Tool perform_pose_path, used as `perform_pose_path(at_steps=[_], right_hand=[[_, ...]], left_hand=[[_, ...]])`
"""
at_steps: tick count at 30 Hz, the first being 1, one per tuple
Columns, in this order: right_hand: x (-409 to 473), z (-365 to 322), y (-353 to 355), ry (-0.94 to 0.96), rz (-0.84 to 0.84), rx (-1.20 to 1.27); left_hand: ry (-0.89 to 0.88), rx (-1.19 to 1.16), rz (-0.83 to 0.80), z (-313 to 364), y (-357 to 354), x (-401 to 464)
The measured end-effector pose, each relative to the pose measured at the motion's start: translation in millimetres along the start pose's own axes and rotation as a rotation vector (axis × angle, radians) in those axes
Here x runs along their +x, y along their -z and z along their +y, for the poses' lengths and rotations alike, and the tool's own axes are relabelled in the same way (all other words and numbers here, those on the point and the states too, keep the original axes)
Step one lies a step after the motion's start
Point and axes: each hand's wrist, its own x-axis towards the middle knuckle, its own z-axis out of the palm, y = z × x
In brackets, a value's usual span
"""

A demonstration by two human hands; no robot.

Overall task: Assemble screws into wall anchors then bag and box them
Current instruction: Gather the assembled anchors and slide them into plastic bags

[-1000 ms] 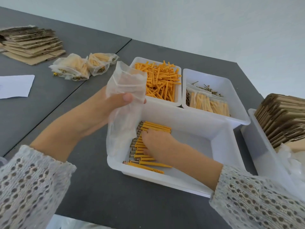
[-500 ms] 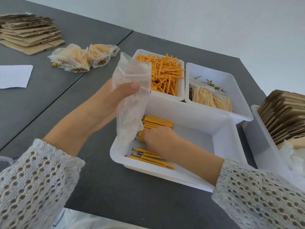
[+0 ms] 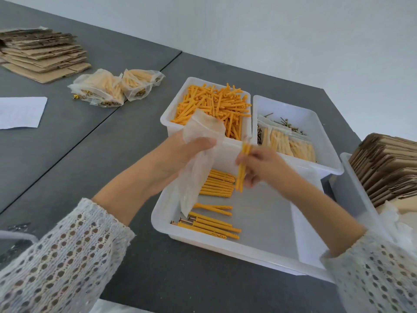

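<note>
My left hand (image 3: 178,159) grips a clear plastic bag (image 3: 198,168) by its upper part, the bag hanging down over the near white tray (image 3: 259,254). My right hand (image 3: 261,168) pinches a small bundle of yellow anchors with screws (image 3: 242,168), held upright just right of the bag. More assembled anchors (image 3: 216,181) lie in rows in that tray, with a few more at its front (image 3: 209,224). Behind it, one tray (image 3: 176,102) is full of loose yellow anchors, and another (image 3: 316,123) holds screws and filled bags.
Filled bags (image 3: 115,86) lie on the dark table to the left, near a stack of flat cardboard (image 3: 42,55) and a white sheet (image 3: 20,111). At the right, a bin (image 3: 352,188) holds more folded cardboard. The wall stands behind the table.
My right hand has lifted out of the near tray with a bundle of anchors and now holds it up beside the bag. The left hand kept hold of the bag.
</note>
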Motion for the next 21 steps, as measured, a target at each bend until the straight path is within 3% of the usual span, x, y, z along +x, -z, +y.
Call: perform_pose_path(at_steps=[3, 6, 13, 17, 21], right_hand=[[2.6, -21.9, 37.2, 0.126, 0.234, 0.365], [4.4, -40.8, 49.6, 0.245, 0.267, 0.472], [10.3, -43.5, 24.0, 0.269, 0.228, 0.210], [12.2, -34.5, 13.3, 0.286, 0.139, -0.068], [10.9, -29.6, 14.3, 0.273, 0.058, -0.115]], left_hand=[[0.070, 0.082, -0.071, -6.6, -11.4, 7.3], [0.110, 0.087, -0.075, -10.5, -22.2, 15.1], [0.026, 0.158, -0.111, -6.2, -40.4, 23.3], [0.014, 0.176, -0.063, -7.3, -42.9, 24.5], [0.025, 0.207, -0.074, -12.4, -41.0, 22.5]])
